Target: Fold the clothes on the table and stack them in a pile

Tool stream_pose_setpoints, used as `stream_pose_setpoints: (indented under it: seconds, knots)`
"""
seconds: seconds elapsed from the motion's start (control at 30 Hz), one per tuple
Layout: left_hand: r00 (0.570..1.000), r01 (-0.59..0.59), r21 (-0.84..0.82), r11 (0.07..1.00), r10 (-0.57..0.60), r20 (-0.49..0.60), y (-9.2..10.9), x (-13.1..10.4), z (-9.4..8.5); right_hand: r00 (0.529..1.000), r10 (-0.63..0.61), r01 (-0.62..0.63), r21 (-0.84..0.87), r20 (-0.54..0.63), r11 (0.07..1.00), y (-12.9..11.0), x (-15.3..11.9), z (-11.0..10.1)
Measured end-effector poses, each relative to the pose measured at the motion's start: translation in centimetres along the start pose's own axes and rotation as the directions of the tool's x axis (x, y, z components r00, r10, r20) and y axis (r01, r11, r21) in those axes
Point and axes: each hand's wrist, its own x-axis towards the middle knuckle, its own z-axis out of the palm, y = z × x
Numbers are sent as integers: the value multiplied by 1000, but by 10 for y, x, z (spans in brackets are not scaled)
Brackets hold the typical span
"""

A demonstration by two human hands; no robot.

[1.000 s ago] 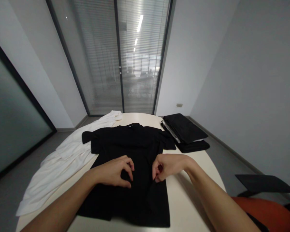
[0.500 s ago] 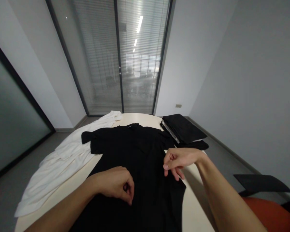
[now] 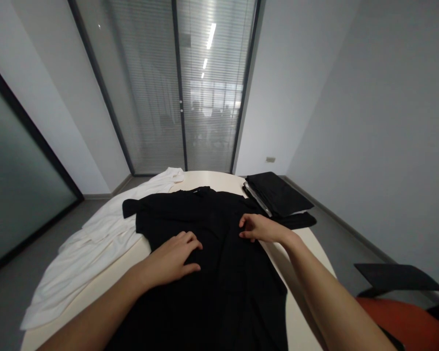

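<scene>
A black short-sleeved T-shirt lies spread on the table, its collar toward the far side and its lower part running out of view at the bottom. Over its left half is my left hand, with thumb and fingers apart and nothing held. My right hand is at the shirt's right side, just below the right sleeve. Its fingers are bent, with a gap between thumb and forefinger, and no cloth shows between them. Whether either hand touches the fabric is hard to see.
A white garment lies along the left edge of the pale round table. Folded dark clothes are stacked at the far right, touching the right sleeve. An orange and black chair stands at the lower right.
Both hands have moved farther up the shirt, and their fingers have opened from a pinch. The shirt's lower right side has shifted slightly to the right.
</scene>
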Motion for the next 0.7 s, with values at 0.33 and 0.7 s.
stream_pose_setpoints:
  seconds: [0.33, 0.7]
  knots:
    - [986, -39, -86, 996, 52, 159, -3, -1, -3, 989, 141, -129, -197, 51, 972, -6, -6, -5]
    - [847, 224, -423, 878, 39, 530, -20, -9, -9, 993, 113, -108, -139, 26, 984, -9, -14, -14]
